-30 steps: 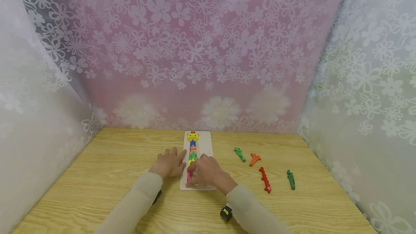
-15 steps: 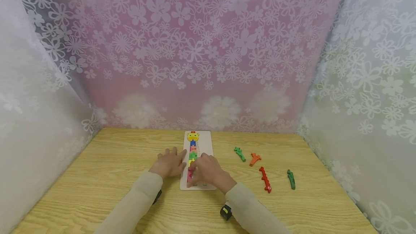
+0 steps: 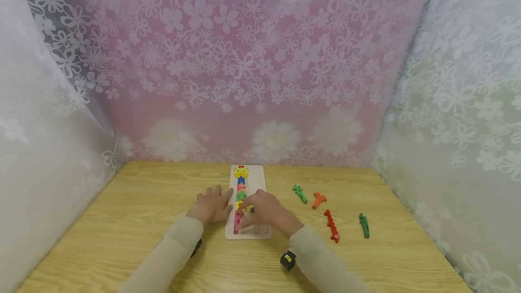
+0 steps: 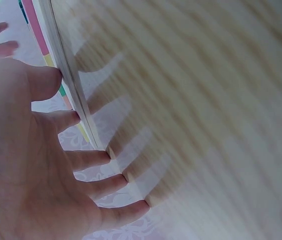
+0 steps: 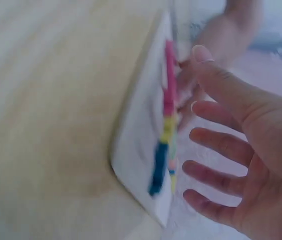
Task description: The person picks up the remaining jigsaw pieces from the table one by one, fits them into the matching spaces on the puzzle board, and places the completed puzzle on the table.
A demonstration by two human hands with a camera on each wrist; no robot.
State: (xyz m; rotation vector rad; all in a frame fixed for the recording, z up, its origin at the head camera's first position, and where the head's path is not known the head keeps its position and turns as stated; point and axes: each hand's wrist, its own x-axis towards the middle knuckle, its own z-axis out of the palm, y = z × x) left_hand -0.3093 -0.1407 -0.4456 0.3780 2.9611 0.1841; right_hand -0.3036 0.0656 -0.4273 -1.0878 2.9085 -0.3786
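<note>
A pale puzzle board (image 3: 256,176) lies on the table, bearing a colourful giraffe puzzle with a yellow head (image 3: 241,172). A pink puzzle piece (image 3: 237,224) sits at the near end of the column; a dark blue piece (image 5: 158,167) juts sideways beside the yellow one. My left hand (image 3: 210,205) lies with fingers spread at the board's left edge; its thumb (image 4: 46,82) touches that edge in the left wrist view. Over the board's right half, my right hand (image 3: 266,209) holds nothing, its fingers apart and off the pieces in the right wrist view. It hides part of the board.
Right of the board lie a light green piece (image 3: 300,194), an orange piece (image 3: 319,200), a long red piece (image 3: 331,226) and a dark green piece (image 3: 364,225). Flowered curtains (image 3: 260,80) enclose the table (image 3: 122,220) at the back and sides.
My right hand has drawn back slightly to the right from the pink piece, uncovering more of it and the dark blue piece. My left hand has stayed in place.
</note>
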